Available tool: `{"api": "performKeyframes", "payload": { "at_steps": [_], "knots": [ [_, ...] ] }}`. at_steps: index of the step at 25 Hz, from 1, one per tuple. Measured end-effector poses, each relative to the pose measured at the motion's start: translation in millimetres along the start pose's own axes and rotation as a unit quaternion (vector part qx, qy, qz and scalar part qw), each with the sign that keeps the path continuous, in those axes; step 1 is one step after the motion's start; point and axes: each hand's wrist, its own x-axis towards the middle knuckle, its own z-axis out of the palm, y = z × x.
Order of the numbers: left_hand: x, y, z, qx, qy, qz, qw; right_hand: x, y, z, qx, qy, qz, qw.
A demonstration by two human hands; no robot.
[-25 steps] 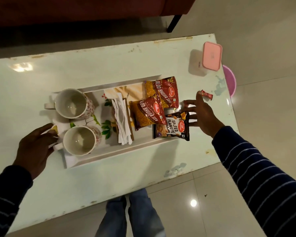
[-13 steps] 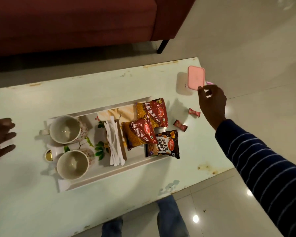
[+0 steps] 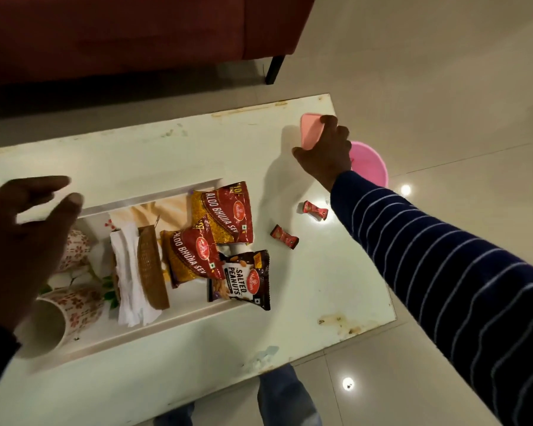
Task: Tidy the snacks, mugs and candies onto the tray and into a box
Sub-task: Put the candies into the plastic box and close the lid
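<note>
Head view: tray (image 3: pixel 154 199) holds mugs (image 3: pixel 74 305), snack packets (image 3: pixel 197 256); right hand (image 3: pixel 326 152) grips pink box (image 3: pixel 310 130).

On the table (image 3: pixel 173 149) a tray (image 3: pixel 154 315) is set toward the left. In it, two mugs (image 3: pixel 74 305) are placed at the left, napkins (image 3: pixel 130 272) in the middle, and three snack packets (image 3: pixel 219 216) at the right, the nearest one overlapping the tray's edge. Two candies (image 3: pixel 284 237) are found right of the tray. A box (image 3: pixel 311 132) is held at the far right corner.
</note>
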Motion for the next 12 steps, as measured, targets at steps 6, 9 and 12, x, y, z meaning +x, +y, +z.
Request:
{"api": "performKeyframes", "payload": {
  "at_steps": [6,9,12],
  "knots": [
    [-102,75,60,-0.011,-0.136,0.187,0.973,-106,11,-44,0.169,-0.045,-0.09,0.981],
    [-141,76,90,-0.028,-0.222,0.228,0.948,-193,28,-61,0.19,-0.12,-0.098,0.97],
    [-170,65,105,-0.051,-0.293,0.232,0.926,-271,24,-47,0.206,-0.14,-0.076,0.966]
  ]
}}
